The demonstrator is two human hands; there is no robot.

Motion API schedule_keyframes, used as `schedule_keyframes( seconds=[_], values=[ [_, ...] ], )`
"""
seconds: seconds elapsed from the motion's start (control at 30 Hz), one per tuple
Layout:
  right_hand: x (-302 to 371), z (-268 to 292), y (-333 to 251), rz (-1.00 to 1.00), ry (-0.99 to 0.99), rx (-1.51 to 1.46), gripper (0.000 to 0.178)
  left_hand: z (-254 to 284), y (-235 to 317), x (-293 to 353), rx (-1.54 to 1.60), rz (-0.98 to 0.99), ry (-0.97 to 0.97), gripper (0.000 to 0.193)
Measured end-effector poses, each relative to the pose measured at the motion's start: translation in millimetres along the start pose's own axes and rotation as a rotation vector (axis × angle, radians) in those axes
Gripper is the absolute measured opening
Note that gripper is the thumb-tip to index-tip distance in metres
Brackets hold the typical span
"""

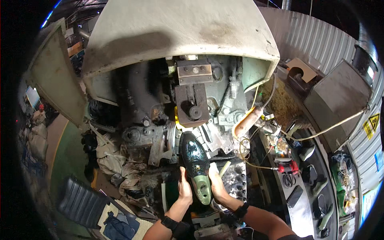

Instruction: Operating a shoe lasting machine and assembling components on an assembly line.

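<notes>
Shoe [195,158] glossy black, on green last [202,189], toe toward machine [192,100].

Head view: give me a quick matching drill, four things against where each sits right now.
Things:
1. black shoe upper on green last
2. red-handled tool
3. ribbed black seat cushion
4. yellow warning sign

Places:
A. on the corrugated wall, far right
B. between the left hand and right hand, toe at the machine
C. on the right-side bench
D. lower left, by the floor

Pairs: 1-B, 2-C, 3-D, 4-A

Glossy black shoe upper [195,154] on green last, toe toward machine.
</notes>
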State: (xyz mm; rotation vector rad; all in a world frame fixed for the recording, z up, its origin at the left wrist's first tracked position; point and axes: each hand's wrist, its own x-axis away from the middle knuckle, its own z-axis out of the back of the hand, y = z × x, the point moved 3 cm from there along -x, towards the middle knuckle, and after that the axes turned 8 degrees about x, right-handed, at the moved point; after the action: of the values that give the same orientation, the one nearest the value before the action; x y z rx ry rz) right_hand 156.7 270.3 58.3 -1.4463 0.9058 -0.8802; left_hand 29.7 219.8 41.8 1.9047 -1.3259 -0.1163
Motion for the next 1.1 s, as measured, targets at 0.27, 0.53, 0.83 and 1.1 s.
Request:
schedule_keyframes(
  seconds=[0.27, 0.53, 0.83, 1.1],
  values=[
    [37.5, 80.3, -49.3, -0.110, 0.020, 0.135, 0.026, 167.3, -58.3, 30.8, -1.662, 0.084, -0.396, 0.041],
    [81.3, 89.5, -79.2, -0.036, 0.139, 0.015, 0.018, 130.6, -66.6, 84.9, -1.327, 0.087, -0.539, 0.053],
    [102.3, 36.5, -90.4, 0.195, -0.003, 0.188, 0.021, 166.6, -8.1, 179.1, -1.173, -0.097, -0.382, 0.080],
    [191.0, -28.5, -152.6, 0.546, -0.651, 0.596, 0.077, 137.5, 178.5, 200.3, -0.024, -0.567, 0.167, 0.034]
  ],
)
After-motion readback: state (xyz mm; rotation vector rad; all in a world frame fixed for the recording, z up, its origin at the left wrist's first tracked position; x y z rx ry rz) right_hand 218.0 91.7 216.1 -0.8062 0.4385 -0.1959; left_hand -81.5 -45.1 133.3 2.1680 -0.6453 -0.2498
